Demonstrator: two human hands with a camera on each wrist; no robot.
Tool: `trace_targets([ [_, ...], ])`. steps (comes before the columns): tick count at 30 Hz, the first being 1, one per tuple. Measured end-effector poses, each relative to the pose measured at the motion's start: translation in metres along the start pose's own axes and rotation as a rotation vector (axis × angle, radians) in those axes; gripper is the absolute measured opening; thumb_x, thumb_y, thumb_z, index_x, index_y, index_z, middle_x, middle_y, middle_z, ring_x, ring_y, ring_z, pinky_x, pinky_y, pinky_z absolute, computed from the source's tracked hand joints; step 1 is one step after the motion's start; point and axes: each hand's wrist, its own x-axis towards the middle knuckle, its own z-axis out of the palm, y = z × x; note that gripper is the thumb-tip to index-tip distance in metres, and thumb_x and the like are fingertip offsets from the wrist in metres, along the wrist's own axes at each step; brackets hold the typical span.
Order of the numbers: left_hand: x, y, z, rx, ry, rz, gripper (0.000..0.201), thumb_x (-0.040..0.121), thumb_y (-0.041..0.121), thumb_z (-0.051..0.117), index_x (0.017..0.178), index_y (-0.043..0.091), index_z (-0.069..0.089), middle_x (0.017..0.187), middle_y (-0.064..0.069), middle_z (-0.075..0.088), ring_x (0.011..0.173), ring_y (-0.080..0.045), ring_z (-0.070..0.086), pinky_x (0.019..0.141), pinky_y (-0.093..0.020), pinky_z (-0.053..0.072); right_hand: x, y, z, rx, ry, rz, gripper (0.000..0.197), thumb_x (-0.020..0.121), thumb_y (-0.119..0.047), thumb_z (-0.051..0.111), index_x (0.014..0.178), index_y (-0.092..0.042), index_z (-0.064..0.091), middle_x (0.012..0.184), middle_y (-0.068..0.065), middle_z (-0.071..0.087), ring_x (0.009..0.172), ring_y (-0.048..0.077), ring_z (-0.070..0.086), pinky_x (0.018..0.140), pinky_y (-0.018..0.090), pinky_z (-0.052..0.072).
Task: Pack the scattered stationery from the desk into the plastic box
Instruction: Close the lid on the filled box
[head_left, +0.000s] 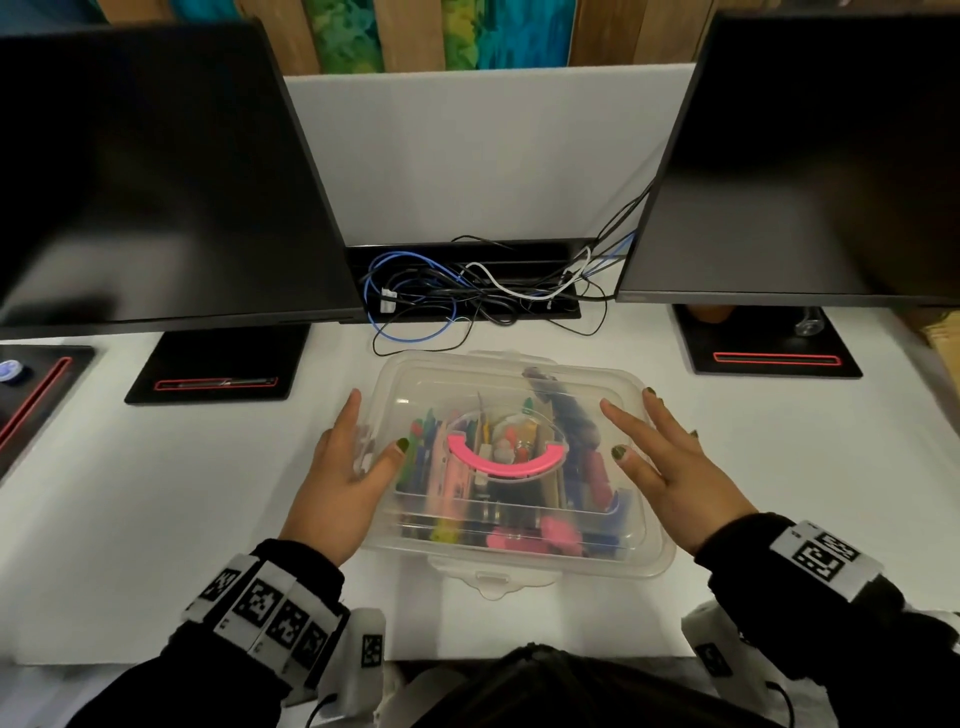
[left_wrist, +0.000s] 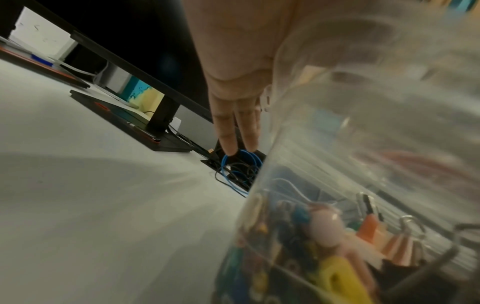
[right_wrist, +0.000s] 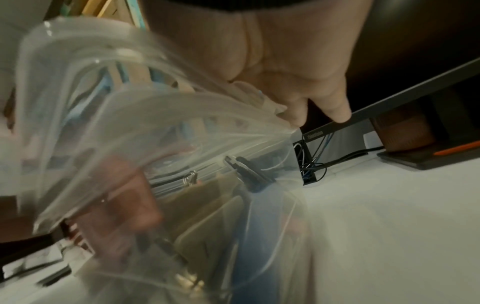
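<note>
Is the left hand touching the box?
Touching. In the head view the left hand lies flat against the left side of the box, thumb on the lid; the left wrist view shows the palm against the plastic.

white desk (head_left: 519, 332) w/ two dark monitors (head_left: 156, 171), grey partition (head_left: 483, 156), cable tray (head_left: 467, 280) btwn.

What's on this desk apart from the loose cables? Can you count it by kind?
Monitors: 2
Monitor bases: 3
Plastic box, lid on, full of stationery: 1
Hands on the box: 2
Total: 8
</note>
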Motion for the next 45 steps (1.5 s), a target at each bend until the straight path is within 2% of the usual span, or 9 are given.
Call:
trace_targets([
  [5,-0.009,0.012,0.006,0.026,0.011,0.028,0.068,0.092,0.034,0.052,0.148,0.039,0.013,0.148,0.007,0.026,0.135,-0.008,0.029,0.101,-0.021,0.022,-0.007,-0.007,0.004,0.334,0.122,0.023,0.043,0.092,-0.051,0.046,0.133,-0.052,0.033,0.157,-0.017,0.0,0.145,0.002,0.001,0.113,0.025,0.01],
  [9,-0.015,0.016,0.011,0.004,0.003,0.052,0.07,0.093,0.03,0.052,0.148,0.038,0.011,0.147,0.008,0.024,0.13,-0.002,0.029,0.101,-0.019,0.022,-0.014,-0.007,-0.009,0.439,0.204,0.005,0.06,0.063,-0.071,0.038,0.122,-0.061,0.037,0.151,-0.024,0.012,0.135,-0.01,0.013,0.106,0.017,0.015],
  [15,-0.015,0.02,0.022,0.086,0.0,0.051,0.073,0.093,0.032,0.051,0.15,0.034,0.005,0.144,0.007,0.024,0.124,-0.002,0.033,0.1,-0.017,0.025,-0.006,0.009,-0.007,0.325,0.16,0.04,0.043,0.096,-0.034,0.045,0.135,-0.047,0.035,0.157,-0.016,0.007,0.142,-0.002,0.009,0.108,0.018,0.013],
  [20,-0.012,0.015,0.021,0.144,-0.02,0.024,0.073,0.093,0.035,0.049,0.149,0.036,0.002,0.144,0.003,0.024,0.11,-0.003,0.036,0.09,-0.017,0.03,0.004,0.011,0.002,0.195,0.102,0.068,0.052,0.097,-0.034,0.044,0.143,-0.046,0.025,0.156,-0.019,-0.006,0.144,0.002,0.004,0.108,0.019,0.015],
  [24,-0.01,0.01,0.018,0.121,-0.023,-0.02,0.072,0.093,0.037,0.049,0.148,0.039,0.003,0.146,0.001,0.024,0.128,-0.013,0.034,0.096,-0.024,0.028,0.009,0.006,0.004,0.16,0.092,0.075,0.054,0.096,-0.036,0.044,0.144,-0.047,0.021,0.155,-0.022,-0.009,0.145,0.008,0.009,0.115,0.028,0.019],
  [28,-0.005,0.009,0.017,0.081,-0.009,-0.024,0.072,0.092,0.033,0.052,0.148,0.038,0.007,0.144,0.001,0.027,0.128,-0.011,0.034,0.099,-0.024,0.026,0.009,0.002,0.008,0.194,0.109,0.072,0.054,0.096,-0.035,0.044,0.144,-0.046,0.022,0.153,-0.024,-0.009,0.14,0.008,0.023,0.101,0.018,0.027],
  [36,0.0,0.012,0.022,0.055,0.022,-0.021,0.073,0.092,0.032,0.052,0.149,0.037,0.006,0.148,0.002,0.023,0.129,-0.007,0.03,0.099,-0.021,0.024,0.025,-0.001,-0.003,0.178,0.113,0.08,0.055,0.094,-0.036,0.05,0.143,-0.044,0.028,0.156,-0.019,-0.002,0.142,0.008,0.018,0.101,0.018,0.022],
  [41,-0.003,0.02,0.016,0.093,0.028,0.037,0.072,0.092,0.03,0.054,0.149,0.037,0.01,0.155,0.006,0.01,0.143,-0.004,0.004,0.106,-0.019,0.01,0.024,-0.002,-0.013,0.235,0.093,0.098,0.052,0.092,-0.033,0.055,0.14,-0.039,0.037,0.158,-0.01,0.008,0.144,0.009,0.014,0.11,0.023,0.017],
  [45,-0.004,0.031,0.005,-0.027,0.104,0.109,0.056,0.095,0.025,0.05,0.143,0.044,0.028,0.147,0.021,0.023,0.139,0.002,0.018,0.112,-0.022,0.013,0.022,-0.005,-0.025,0.489,0.159,0.03,0.043,0.091,-0.022,0.057,0.13,-0.037,0.049,0.155,-0.006,0.023,0.14,0.004,0.023,0.108,0.02,0.018],
])
